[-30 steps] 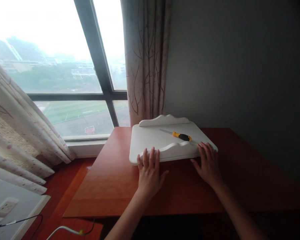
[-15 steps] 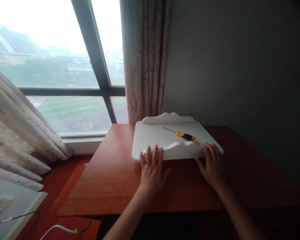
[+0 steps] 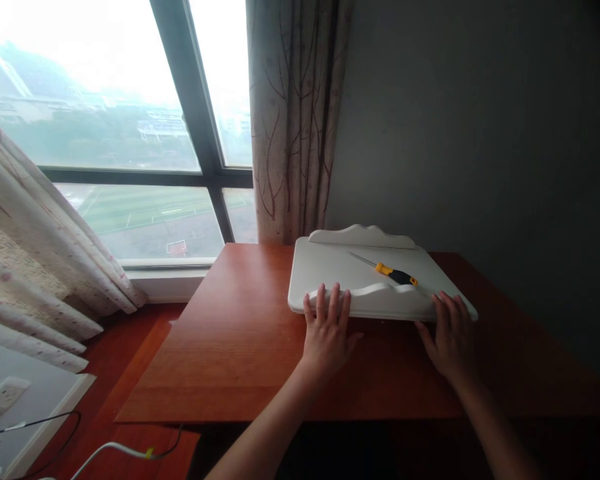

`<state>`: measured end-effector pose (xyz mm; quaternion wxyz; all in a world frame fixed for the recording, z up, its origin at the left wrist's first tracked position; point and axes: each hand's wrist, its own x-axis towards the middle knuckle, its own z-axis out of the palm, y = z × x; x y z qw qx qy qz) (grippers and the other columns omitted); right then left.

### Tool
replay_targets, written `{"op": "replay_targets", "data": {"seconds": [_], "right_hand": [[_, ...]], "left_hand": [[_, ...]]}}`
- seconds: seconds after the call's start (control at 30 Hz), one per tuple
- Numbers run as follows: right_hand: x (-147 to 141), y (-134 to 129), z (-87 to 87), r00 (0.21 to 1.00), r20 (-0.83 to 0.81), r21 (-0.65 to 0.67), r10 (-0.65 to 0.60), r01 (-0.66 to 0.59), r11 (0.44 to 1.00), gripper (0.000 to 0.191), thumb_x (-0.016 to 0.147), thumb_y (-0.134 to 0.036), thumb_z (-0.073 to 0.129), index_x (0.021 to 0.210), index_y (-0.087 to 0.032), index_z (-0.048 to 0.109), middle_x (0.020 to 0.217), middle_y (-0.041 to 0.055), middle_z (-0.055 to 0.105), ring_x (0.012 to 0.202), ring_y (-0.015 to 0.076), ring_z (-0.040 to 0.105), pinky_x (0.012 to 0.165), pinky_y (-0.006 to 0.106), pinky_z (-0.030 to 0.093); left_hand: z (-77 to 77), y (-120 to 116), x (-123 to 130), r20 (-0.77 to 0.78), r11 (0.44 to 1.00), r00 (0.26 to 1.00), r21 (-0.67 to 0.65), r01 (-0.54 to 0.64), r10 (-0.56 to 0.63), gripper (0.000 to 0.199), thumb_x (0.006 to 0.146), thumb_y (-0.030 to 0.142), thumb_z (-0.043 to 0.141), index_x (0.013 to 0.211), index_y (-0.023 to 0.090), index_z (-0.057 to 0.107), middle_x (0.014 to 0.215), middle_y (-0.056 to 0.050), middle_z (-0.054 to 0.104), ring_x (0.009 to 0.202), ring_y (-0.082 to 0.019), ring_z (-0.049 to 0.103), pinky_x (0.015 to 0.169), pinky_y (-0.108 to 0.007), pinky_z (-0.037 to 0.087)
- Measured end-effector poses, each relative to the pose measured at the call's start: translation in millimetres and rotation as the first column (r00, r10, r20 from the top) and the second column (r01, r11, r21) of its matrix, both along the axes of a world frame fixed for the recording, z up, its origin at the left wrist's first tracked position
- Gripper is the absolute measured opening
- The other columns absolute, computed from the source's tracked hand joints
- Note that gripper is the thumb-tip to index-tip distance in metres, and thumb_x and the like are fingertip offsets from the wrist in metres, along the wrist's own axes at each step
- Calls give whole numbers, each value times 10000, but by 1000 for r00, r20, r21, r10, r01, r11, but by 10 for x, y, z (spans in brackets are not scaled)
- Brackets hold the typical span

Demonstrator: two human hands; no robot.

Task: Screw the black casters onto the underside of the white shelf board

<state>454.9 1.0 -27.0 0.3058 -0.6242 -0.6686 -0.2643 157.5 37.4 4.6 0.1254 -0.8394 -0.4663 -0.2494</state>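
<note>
A white board [image 3: 330, 263] with wavy raised strips along its near and far sides lies on the table. On top of it rests a screwdriver [image 3: 397, 274] with a yellow and black handle, its shaft pointing to the far left. My left hand [image 3: 327, 337] touches the left part of the near strip [image 3: 380, 300], fingers stretched out and thumb apart. At the strip's right end lies my right hand [image 3: 453, 340], its fingers likewise extended over the edge. Neither hand is wrapped round anything. The underside of the board is hidden.
The board stands on a reddish-brown wooden table [image 3: 220, 353]. Behind it are a grey wall [image 3: 455, 133] and a patterned curtain [image 3: 300, 120]. A large window [image 3: 130, 140] is at the left. Cables [image 3: 113, 445] and a wall socket [image 3: 5, 397] appear at the lower left.
The white board, with the screwdriver on it, has shifted to the right across the table. Both my hands have moved right along with it, keeping their places at its near edge.
</note>
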Motion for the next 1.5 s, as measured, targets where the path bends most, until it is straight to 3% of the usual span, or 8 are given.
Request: {"op": "replay_targets", "data": {"seconds": [0.37, 0.83, 1.33, 1.5], "right_hand": [[320, 160, -26, 1000, 6, 7, 8, -8, 1000, 641, 994, -505, 427, 1503, -119, 374, 1487, 220, 438, 1451, 406, 306, 1133, 623, 326], [1049, 256, -142, 994, -103, 113, 29, -17, 993, 543, 999, -479, 385, 1386, -129, 534, 1401, 203, 534, 1401, 379, 397, 1123, 609, 350], [1133, 401, -78, 997, -81, 158, -7, 20, 987, 470, 955, -453, 470, 1262, -121, 598, 1267, 208, 584, 1274, 388, 497, 1069, 618, 374], [1130, 401, -46, 997, -76, 139, -28, 38, 990, 491, 973, -494, 428, 1246, -124, 600, 1247, 243, 595, 1246, 399, 512, 1084, 567, 351]], "left_hand": [[-22, 110, 279, -7, 1000, 1000, -18, 9, -9, 955, 866, 650, 561, 1594, 131, 227, 1669, -170, 154, 1517, -471, 67, 1149, -743, 152], [-42, 160, 881, 20, 997, 997, -17, 71, -70, 967, 847, 647, 595, 1591, 137, 246, 1670, -174, 140, 1522, -463, 58, 1147, -723, 211], [-45, 160, 945, 25, 996, 996, -32, 85, -84, 916, 872, 601, 591, 1593, 153, 248, 1665, -155, 181, 1527, -443, 57, 1157, -711, 210], [-44, 159, 942, 21, 996, 996, -29, 84, -83, 908, 887, 595, 572, 1600, 153, 225, 1662, -153, 191, 1527, -438, 64, 1160, -709, 203]]}}
